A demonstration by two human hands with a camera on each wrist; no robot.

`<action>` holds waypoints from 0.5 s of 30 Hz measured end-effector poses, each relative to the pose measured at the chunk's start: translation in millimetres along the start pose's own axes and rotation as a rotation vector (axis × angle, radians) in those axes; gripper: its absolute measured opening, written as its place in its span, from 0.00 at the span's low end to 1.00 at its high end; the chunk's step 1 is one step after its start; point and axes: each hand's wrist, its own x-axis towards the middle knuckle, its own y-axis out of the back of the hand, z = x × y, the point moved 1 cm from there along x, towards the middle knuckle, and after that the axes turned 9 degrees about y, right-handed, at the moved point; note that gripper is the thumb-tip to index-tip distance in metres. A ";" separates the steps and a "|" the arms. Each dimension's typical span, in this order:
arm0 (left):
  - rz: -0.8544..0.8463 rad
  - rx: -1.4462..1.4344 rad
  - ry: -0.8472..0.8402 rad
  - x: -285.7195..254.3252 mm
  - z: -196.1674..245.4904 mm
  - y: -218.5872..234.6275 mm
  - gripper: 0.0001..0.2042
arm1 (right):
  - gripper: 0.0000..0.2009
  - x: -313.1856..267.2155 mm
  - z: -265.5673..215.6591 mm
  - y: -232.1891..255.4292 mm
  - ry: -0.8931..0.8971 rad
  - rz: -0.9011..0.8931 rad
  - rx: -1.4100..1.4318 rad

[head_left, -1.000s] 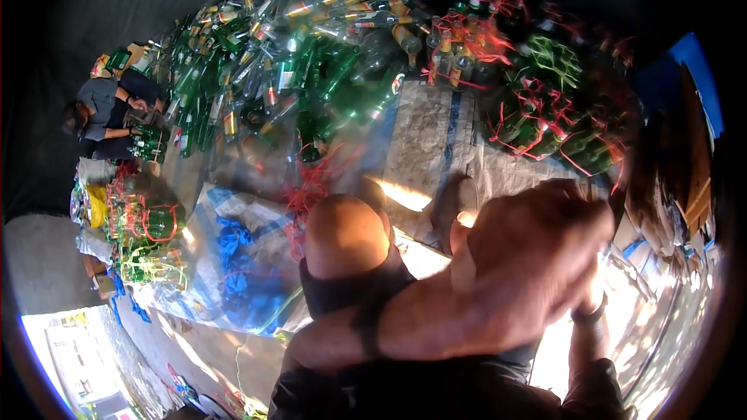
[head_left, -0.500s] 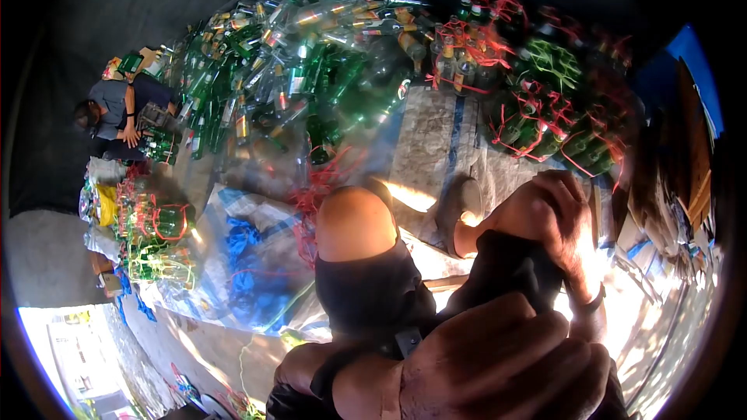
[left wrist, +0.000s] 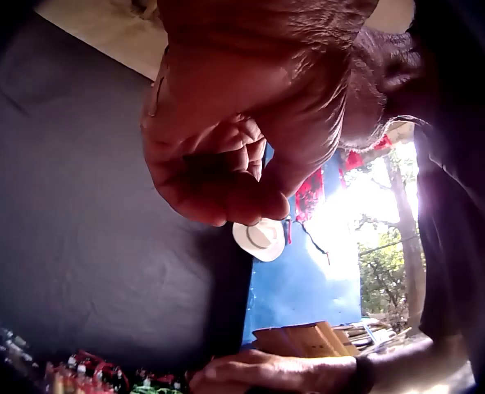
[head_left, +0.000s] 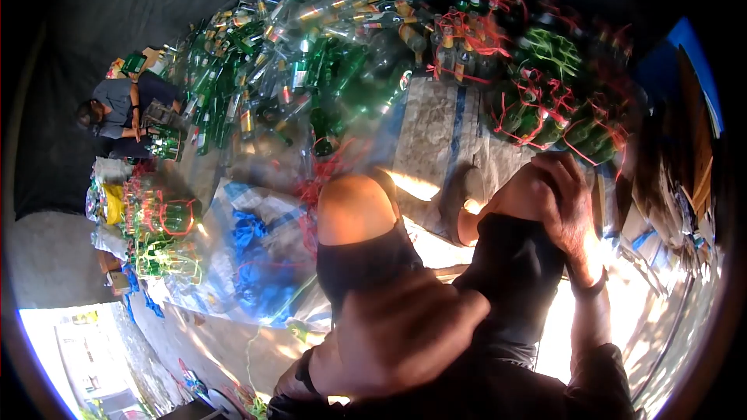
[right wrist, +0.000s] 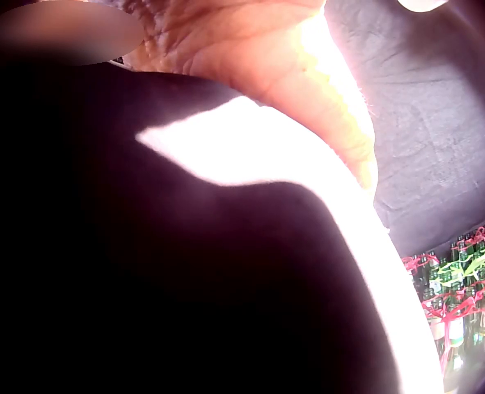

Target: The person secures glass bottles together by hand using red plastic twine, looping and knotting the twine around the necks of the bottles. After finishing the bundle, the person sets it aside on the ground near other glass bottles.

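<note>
My left hand, blurred in the head view, hangs over my lap. The left wrist view shows its fingers curled in toward the thumb, with nothing seen in them. On my bent right knee rests my right hand, fingers draped loosely over it and holding nothing. Its palm side appears bright against the leg in the right wrist view.
Loose glass bottles form a large heap ahead. Bottle bundles tied with red and green strips stand at the right. A seated person is at the far left beside more bundles. Stacked cardboard is at the far right.
My left hand has come down from in front of my right knee and moved left over my lap. My right hand stays on the knee. The seated person's arms have shifted.
</note>
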 end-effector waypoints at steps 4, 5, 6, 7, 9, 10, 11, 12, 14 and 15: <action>0.001 0.171 0.404 -39.6 -41.2 5.1 0.05 | 0.19 -1.8 1.2 0.9 -0.024 0.011 0.026; 0.030 0.203 0.456 -53.3 -52.5 3.8 0.05 | 0.19 -2.3 1.6 1.2 -0.016 0.012 0.029; 0.061 0.236 0.509 -65.3 -60.5 3.5 0.05 | 0.19 -2.9 1.9 1.3 -0.016 0.011 0.032; 0.062 0.239 0.510 -75.5 -65.1 4.2 0.05 | 0.18 -3.2 2.2 1.2 -0.017 0.012 0.030; 0.092 0.192 0.643 -93.5 -70.5 6.2 0.06 | 0.18 -3.2 1.6 0.6 -0.017 0.009 0.033; 0.095 0.196 0.646 -100.0 -71.1 5.0 0.06 | 0.18 -2.3 0.7 0.7 -0.014 0.014 0.031; 0.105 0.180 0.689 -106.1 -70.7 3.4 0.06 | 0.18 -1.6 -0.1 0.5 -0.009 0.016 0.031; 0.117 0.164 0.734 -110.4 -70.0 2.4 0.06 | 0.18 -1.4 0.2 -0.2 -0.003 0.012 0.037; 0.123 0.185 0.708 -111.7 -68.7 0.4 0.06 | 0.18 -1.2 1.2 -1.7 -0.001 0.012 0.015; 0.123 0.200 0.678 -111.9 -68.2 -0.6 0.06 | 0.17 -0.9 -1.1 -1.7 -0.003 0.014 0.007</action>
